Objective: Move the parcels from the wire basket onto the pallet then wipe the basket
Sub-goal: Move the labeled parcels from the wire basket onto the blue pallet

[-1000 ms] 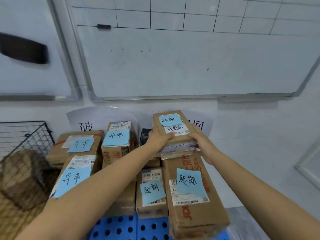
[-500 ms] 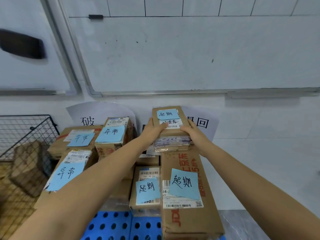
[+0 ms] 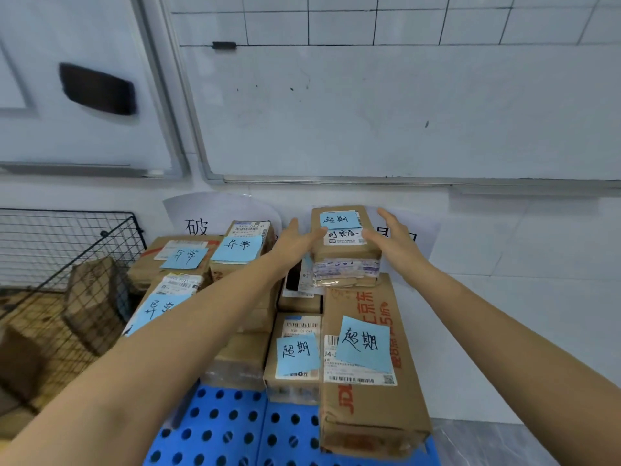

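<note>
Both your arms reach forward, nearly straight, over the blue pallet (image 3: pixel 232 428). Your left hand (image 3: pixel 295 245) and right hand (image 3: pixel 395 242) flank the small parcel (image 3: pixel 342 253), one on each side. Their fingers are straight and spread, gripping nothing. The thumbs point inward at its top edges, though contact is unclear. The parcel, a blue note on top, rests on the far end of the long carton (image 3: pixel 366 408) by the wall. A brown parcel (image 3: pixel 90 297) lies in the wire basket (image 3: pixel 67 250) to your left.

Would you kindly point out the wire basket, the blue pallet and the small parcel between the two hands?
wire basket (image 3: pixel 67 237): head view, on its back mesh wall.
blue pallet (image 3: pixel 218 428): head view, on its bare perforated top.
small parcel (image 3: pixel 346 252): head view, on its brown top face.
</note>
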A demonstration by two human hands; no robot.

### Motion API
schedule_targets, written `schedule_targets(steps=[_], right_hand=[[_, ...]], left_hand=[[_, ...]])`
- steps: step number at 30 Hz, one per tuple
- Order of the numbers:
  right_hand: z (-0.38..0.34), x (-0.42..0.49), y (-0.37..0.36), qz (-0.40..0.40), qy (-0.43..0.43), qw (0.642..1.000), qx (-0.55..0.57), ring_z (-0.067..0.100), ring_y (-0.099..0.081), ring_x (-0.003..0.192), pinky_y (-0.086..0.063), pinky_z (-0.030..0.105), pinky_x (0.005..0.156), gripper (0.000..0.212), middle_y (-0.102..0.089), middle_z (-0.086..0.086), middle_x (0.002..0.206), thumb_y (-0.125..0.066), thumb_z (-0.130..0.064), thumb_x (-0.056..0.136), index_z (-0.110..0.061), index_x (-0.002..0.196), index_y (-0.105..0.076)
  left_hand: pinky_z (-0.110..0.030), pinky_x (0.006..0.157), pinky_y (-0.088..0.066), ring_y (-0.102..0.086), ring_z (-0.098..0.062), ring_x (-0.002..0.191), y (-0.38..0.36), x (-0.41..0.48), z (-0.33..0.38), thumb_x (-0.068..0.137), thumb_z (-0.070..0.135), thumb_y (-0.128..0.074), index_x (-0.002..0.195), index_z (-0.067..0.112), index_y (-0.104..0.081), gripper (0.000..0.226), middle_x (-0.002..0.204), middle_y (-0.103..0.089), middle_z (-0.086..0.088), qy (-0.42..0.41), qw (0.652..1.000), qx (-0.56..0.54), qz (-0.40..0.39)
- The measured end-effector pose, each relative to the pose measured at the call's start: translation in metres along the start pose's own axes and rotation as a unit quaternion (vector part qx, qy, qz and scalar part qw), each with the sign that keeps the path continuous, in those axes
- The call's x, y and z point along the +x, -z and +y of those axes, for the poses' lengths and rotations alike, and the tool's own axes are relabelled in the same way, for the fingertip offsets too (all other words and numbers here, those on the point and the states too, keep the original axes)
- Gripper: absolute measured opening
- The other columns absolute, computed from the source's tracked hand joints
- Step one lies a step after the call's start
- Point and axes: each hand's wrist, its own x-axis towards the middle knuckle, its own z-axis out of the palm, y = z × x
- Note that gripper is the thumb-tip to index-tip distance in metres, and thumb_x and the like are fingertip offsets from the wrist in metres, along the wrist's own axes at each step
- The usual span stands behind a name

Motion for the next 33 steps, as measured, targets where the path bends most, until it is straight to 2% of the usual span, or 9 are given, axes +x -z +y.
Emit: schedule_targets(steps=[4,7,8,10,11,12,16,25,33], right_hand=[[-0.018,-0.007,-0.004,-0.012,0.051,0.997,-0.055,0.021,-0.030,0.134,-0.028,0.021,0.094,0.068,-0.020,0.007,0.150,-0.057,-0.029,0.090,-0.025,0.147,-0.020],[-0.034,-0.010,-0.016,-0.037,0.077,0.993,-0.077,0.016,-0.042,0.114,-0.036,-0.002,0.074,0.070,-0.022,0.008,0.147,-0.060,-0.026,0.089,-0.024,0.147,-0.020],[-0.040,-0.011,-0.022,-0.043,0.087,0.992,-0.079,0.015,-0.042,0.111,-0.039,-0.001,0.071,0.070,-0.021,0.008,0.147,-0.060,-0.026,0.089,-0.024,0.147,-0.020],[-0.051,-0.013,-0.035,-0.049,0.105,0.989,-0.095,0.020,-0.036,0.126,-0.039,0.017,0.096,0.071,-0.019,0.007,0.149,-0.060,-0.030,0.087,-0.026,0.146,-0.021],[-0.057,-0.014,-0.042,-0.054,0.111,0.988,-0.098,0.022,-0.030,0.133,-0.032,0.029,0.104,0.071,-0.017,0.007,0.151,-0.060,-0.031,0.087,-0.026,0.146,-0.021],[-0.064,-0.015,-0.050,-0.065,0.115,0.987,-0.095,0.023,-0.026,0.136,-0.027,0.033,0.107,0.071,-0.016,0.006,0.151,-0.060,-0.030,0.087,-0.025,0.147,-0.021],[-0.088,-0.020,-0.089,-0.108,0.148,0.979,-0.087,0.023,-0.020,0.140,-0.020,0.033,0.111,0.075,-0.014,0.007,0.152,-0.062,-0.032,0.086,-0.024,0.147,-0.019],[-0.149,-0.036,-0.194,-0.181,0.210,0.958,-0.075,0.018,-0.014,0.142,-0.016,0.031,0.111,0.074,-0.013,0.004,0.154,-0.062,-0.031,0.086,-0.022,0.147,-0.021],[-0.204,-0.073,-0.319,-0.227,0.229,0.945,-0.065,0.021,-0.017,0.141,-0.018,0.033,0.111,0.076,-0.011,0.006,0.154,-0.063,-0.035,0.085,-0.024,0.147,-0.020]], left_hand=[[-0.039,0.112,-0.028,-0.025,-0.026,0.139,0.022,-0.018,0.008,0.087,0.044,-0.059,0.150,0.015,-0.008,0.086,0.155,-0.019,-0.007,-0.021,0.998,0.046,0.044],[-0.041,0.110,-0.031,-0.029,-0.027,0.138,0.047,-0.034,0.007,0.085,0.043,-0.062,0.150,0.015,-0.009,0.088,0.154,-0.021,-0.008,-0.027,0.996,0.052,0.063],[-0.039,0.109,-0.033,-0.032,-0.026,0.136,0.056,-0.039,0.006,0.084,0.043,-0.063,0.150,0.014,-0.010,0.089,0.154,-0.022,-0.007,-0.029,0.996,0.047,0.070],[-0.032,0.107,-0.034,-0.035,-0.024,0.134,0.075,-0.051,0.002,0.085,0.039,-0.064,0.150,0.012,-0.010,0.089,0.153,-0.024,-0.006,-0.032,0.995,0.042,0.087],[-0.033,0.107,-0.034,-0.035,-0.024,0.135,0.084,-0.057,0.000,0.085,0.038,-0.064,0.150,0.011,-0.010,0.089,0.153,-0.024,-0.007,-0.029,0.994,0.042,0.095],[-0.035,0.108,-0.034,-0.033,-0.024,0.136,0.094,-0.063,-0.004,0.085,0.038,-0.064,0.150,0.011,-0.011,0.088,0.153,-0.024,-0.008,-0.026,0.993,0.042,0.106],[-0.029,0.099,-0.036,-0.039,-0.024,0.130,0.133,-0.090,-0.023,0.087,0.032,-0.063,0.145,0.009,-0.023,0.075,0.146,-0.035,-0.009,-0.006,0.990,0.036,0.139],[-0.046,0.111,-0.029,-0.026,-0.030,0.139,0.240,-0.143,-0.066,0.084,0.042,-0.064,0.150,0.012,-0.011,0.089,0.155,-0.019,-0.012,0.038,0.974,0.067,0.214],[-0.048,0.113,-0.026,-0.024,-0.031,0.140,0.355,-0.193,-0.121,0.081,0.048,-0.064,0.150,0.014,-0.011,0.093,0.155,-0.018,-0.011,0.052,0.964,0.116,0.234]])
